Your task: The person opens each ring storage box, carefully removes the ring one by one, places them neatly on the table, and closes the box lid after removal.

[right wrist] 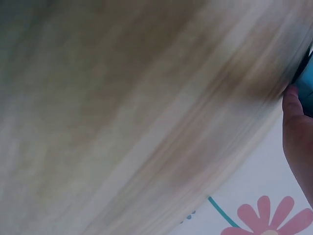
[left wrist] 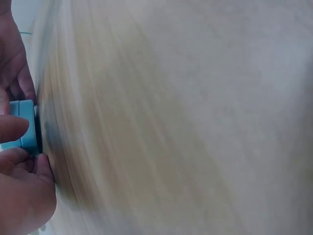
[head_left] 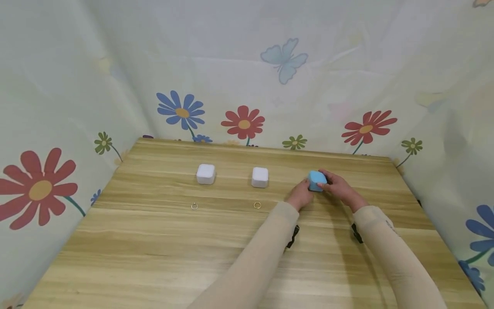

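Note:
A light blue ring box (head_left: 316, 179) sits on the right half of the wooden table, with both hands around it. My left hand (head_left: 301, 195) holds its left side, and my right hand (head_left: 340, 189) grips it from the right with the thumb on the near face. In the left wrist view a seam runs along the box (left wrist: 30, 128), and the lid looks closed. The right wrist view catches only an edge of the box (right wrist: 306, 90) beside a fingertip. Whether anything is inside cannot be seen.
Two white ring boxes, one at the left (head_left: 206, 174) and one mid-table (head_left: 260, 177), stand along the back. In front of them lie a silver-coloured ring (head_left: 194, 206) and a gold-coloured ring (head_left: 257, 205). A flower-printed curtain (head_left: 247, 77) surrounds the table (head_left: 154, 240).

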{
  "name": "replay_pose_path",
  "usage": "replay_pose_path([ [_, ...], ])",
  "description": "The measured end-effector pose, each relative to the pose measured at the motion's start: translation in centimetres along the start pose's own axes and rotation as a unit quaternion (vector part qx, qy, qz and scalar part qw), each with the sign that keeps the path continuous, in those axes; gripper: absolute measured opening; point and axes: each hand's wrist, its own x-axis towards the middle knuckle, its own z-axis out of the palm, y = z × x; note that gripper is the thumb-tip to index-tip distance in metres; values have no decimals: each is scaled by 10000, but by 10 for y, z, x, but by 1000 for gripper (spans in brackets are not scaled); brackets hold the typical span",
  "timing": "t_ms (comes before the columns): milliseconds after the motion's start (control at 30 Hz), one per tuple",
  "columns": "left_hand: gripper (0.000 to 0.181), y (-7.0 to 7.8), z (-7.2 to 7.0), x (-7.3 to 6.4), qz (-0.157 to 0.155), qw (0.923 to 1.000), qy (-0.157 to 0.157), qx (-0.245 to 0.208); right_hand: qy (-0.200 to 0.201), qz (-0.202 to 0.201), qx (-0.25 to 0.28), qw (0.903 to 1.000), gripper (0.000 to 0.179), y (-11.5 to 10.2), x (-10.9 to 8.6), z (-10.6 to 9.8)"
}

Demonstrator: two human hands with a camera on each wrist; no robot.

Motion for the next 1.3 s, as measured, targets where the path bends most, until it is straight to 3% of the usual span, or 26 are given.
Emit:
replay_pose_path([
  [200,61,5,-2,-8,115,9994,-9,321,18,60,-23,10000,69,-2,-3,0],
  [467,62,4,3,-10,-3,9996,8,284,35,92,-61,9999,70,2,-3,2],
  [800,63,5,-1,-14,232,9976,54,646,144,141,-2,9998,69,5,2,2],
  [1300,64,6,-1,-13,116,9960,-39,886,61,233,5,9997,70,-2,2,0],
])
